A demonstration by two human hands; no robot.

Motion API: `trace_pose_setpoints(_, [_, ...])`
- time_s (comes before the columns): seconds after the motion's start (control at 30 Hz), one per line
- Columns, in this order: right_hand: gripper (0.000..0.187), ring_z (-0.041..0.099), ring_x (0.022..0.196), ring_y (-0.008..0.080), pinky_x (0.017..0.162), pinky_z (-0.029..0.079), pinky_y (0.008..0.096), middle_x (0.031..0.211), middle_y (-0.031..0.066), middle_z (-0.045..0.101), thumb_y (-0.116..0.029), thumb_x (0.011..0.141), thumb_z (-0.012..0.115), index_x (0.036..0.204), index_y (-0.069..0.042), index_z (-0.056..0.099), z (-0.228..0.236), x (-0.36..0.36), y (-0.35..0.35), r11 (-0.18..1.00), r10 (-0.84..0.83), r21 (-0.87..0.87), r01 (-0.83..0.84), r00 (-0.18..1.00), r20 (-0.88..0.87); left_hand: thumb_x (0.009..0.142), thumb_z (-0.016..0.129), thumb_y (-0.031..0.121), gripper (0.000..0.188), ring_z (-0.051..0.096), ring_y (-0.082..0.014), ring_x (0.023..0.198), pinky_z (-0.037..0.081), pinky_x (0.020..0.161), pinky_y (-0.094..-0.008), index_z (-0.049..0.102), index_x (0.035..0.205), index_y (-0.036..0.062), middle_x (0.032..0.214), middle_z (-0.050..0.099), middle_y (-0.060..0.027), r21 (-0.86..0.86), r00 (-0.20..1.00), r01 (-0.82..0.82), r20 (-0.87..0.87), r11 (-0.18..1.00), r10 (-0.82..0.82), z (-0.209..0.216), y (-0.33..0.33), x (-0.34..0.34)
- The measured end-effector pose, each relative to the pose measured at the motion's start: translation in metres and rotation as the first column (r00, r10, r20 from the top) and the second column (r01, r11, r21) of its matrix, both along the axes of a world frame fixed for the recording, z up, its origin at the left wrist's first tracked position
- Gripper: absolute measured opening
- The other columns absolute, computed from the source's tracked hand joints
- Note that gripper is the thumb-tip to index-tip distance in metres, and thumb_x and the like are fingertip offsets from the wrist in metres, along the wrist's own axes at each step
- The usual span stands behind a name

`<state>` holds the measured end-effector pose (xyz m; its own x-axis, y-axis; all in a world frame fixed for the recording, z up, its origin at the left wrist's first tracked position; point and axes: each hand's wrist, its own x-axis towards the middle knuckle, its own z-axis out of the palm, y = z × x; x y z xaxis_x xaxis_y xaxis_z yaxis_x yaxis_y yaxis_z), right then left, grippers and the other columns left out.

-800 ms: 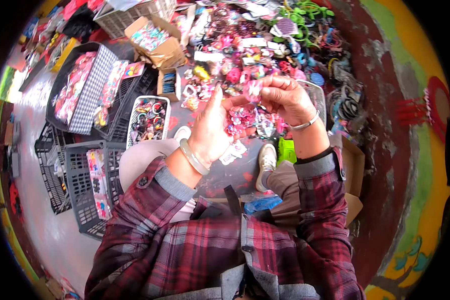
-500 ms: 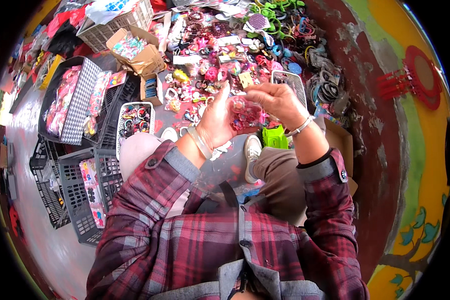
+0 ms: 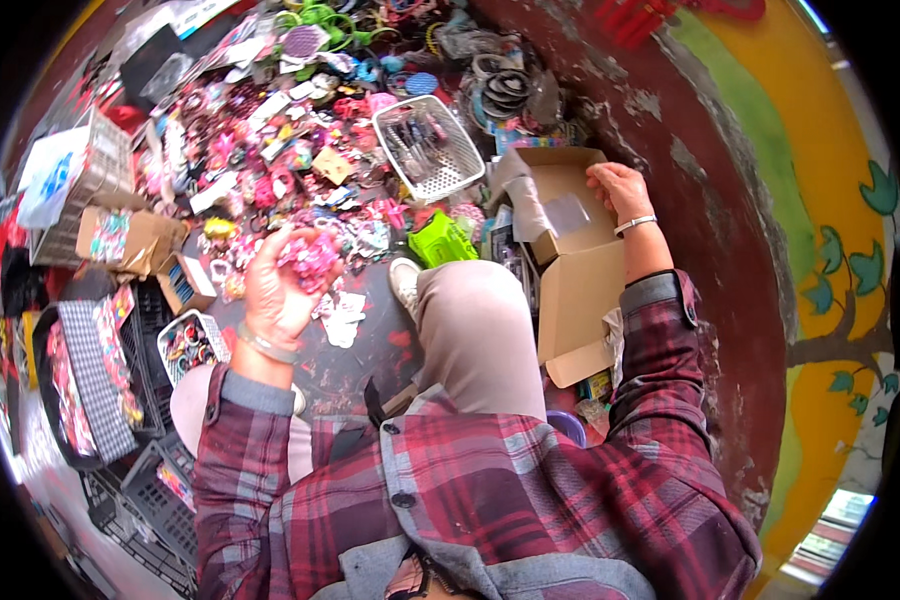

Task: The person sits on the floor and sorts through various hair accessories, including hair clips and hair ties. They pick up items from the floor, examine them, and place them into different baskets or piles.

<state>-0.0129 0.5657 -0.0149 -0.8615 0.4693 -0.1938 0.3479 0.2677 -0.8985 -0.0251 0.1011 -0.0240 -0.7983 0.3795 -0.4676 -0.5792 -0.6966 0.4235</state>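
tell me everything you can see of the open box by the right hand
The open box looks like plain brown cardboard. It sits right of the knee, with a broad flap spread toward the person. Inside lies a pale, flat sheet; whitish wrapping drapes its left side. The right hand is at its far right edge; contact is unclear.

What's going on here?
A person holds a bunch of pink trinkets in the left hand. The right hand is at the right edge of an open box; I can't tell whether its fingers hold anything. A mixed pile lies on the floor ahead, with a white basket at its right.
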Motion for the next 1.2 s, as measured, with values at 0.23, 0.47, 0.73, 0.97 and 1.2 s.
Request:
trace_pose_setpoints(0.23, [0.021,0.063,0.067,0.0198,0.062,0.05,0.0311,0.075,0.01,0.065,-0.018,0.071,0.063,0.083,-0.001,0.067,-0.144,0.013,0.11,0.852,-0.061,0.505,-0.137,0.933,0.356,0.082,0.055,0.021,0.019,0.057,-0.0291,0.094,0.051,0.073,-0.0397,0.06,0.085,0.0028,0.102,0.058,-0.0172,-0.019,0.999,0.054,-0.004,0.998,-0.054,-0.015,0.025,-0.011])
trace_pose_setpoints(0.47, [0.046,0.056,0.1,0.033,0.086,0.045,0.0375,0.108,0.0213,0.057,-0.031,0.07,0.063,0.105,-0.002,0.059,-0.229,-0.011,0.092,0.675,-0.155,0.539,-0.503,0.618,0.771,0.083,0.057,0.025,0.021,0.056,-0.0246,0.096,0.052,0.073,-0.0357,0.06,0.088,0.0048,0.103,0.058,-0.0119,-0.088,0.997,0.057,0.048,0.994,-0.053,-0.029,0.034,-0.02])
trace_pose_setpoints(0.73, [0.034,0.056,0.098,0.034,0.086,0.045,0.0387,0.104,0.0206,0.059,-0.029,0.076,0.057,0.097,-0.003,0.063,-0.256,-0.013,0.091,0.643,-0.055,0.525,-0.558,0.65,0.758,0.081,0.058,0.024,0.023,0.057,-0.0257,0.095,0.051,0.073,-0.0368,0.061,0.089,0.0035,0.105,0.058,-0.0154,-0.164,0.996,0.007,0.09,0.986,0.008,-0.035,0.038,-0.02])
trace_pose_setpoints(0.97, [0.037,0.057,0.097,0.0335,0.084,0.045,0.0402,0.102,0.0196,0.06,-0.034,0.078,0.057,0.098,-0.004,0.064,-0.228,-0.013,0.07,0.622,-0.079,0.565,-0.542,0.674,0.734,0.081,0.057,0.025,0.023,0.057,-0.0258,0.093,0.051,0.071,-0.036,0.06,0.088,0.0033,0.102,0.059,-0.0147,-0.163,0.993,0.004,0.113,0.987,0.015,-0.033,0.042,-0.019])
trace_pose_setpoints(1.2, [0.025,0.058,0.097,0.0325,0.081,0.047,0.0397,0.102,0.0162,0.061,-0.019,0.08,0.05,0.095,-0.008,0.067,-0.225,-0.023,0.06,0.627,-0.068,0.534,-0.567,0.643,0.763,0.083,0.055,0.025,0.021,0.056,-0.0245,0.094,0.052,0.072,-0.0348,0.059,0.09,0.0051,0.101,0.058,-0.0118,-0.168,0.997,0.041,0.074,0.985,-0.029,-0.038,0.038,-0.02])
